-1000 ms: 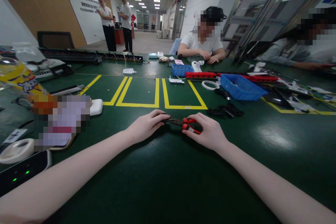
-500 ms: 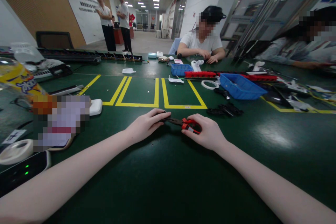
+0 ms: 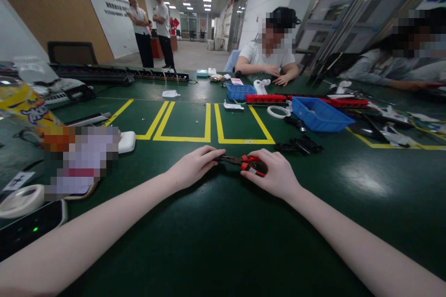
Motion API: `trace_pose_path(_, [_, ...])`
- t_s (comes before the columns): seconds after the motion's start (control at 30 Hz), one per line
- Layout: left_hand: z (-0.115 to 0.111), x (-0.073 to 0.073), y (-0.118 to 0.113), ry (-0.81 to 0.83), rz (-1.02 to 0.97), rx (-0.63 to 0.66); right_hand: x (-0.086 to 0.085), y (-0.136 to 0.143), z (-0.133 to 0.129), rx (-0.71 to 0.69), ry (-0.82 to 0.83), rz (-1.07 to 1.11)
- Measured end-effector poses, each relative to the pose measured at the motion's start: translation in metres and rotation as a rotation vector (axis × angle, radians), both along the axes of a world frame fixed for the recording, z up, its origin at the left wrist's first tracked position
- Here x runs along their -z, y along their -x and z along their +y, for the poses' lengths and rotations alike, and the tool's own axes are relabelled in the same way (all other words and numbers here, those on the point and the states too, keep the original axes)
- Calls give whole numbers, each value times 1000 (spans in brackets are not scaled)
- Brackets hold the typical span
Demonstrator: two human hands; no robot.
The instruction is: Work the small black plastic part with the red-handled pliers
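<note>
Barely anything's moved since a second ago, maybe a slight shift on the red handles [image 3: 246, 167]. Left hand [image 3: 197, 163] is pinched round the tip of the needle-nose pliers [image 3: 234, 161]; can't tell if there's a part in there. Pliers sit between both hands, over the green counter [image 3: 216, 241]. Right hand [image 3: 280, 172] wraps the handles. Probably stiff, fairly weighty metal, so grip there.

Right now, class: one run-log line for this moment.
right hand: holding pliers by red handles; left hand: at nose end; green table: beneath
</note>
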State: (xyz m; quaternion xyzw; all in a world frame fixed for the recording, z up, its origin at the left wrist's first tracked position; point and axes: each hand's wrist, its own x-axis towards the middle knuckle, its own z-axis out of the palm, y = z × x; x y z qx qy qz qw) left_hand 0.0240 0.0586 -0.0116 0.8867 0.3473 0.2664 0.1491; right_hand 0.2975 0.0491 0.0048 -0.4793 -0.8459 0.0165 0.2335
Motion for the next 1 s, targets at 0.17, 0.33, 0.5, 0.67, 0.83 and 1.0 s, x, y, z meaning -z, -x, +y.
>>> trace_pose_path(0.17, [1, 1, 0, 1, -11, -3, 1, -1, -1, 6, -53, 12])
trace_pose_path(0.33, [1, 1, 0, 7, 9, -11, 1, -1, 0, 2, -41, 15])
trace_pose_path(0.5, [1, 2, -1, -19, 3, -17, 2, -2, 0, 7, -50, 8])
trace_pose_path(0.67, [1, 1, -1, -10, 5, -43, 3, -2, 1, 14, -56, 2])
trace_pose_path(0.83, [0, 0, -1, -23, 42, -74, 4, -2, 1, 15, -55, 7])
trace_pose_path(1.0, [0, -1, -1, -77, 97, -92, 3, -1, 0, 17, -42, 13])
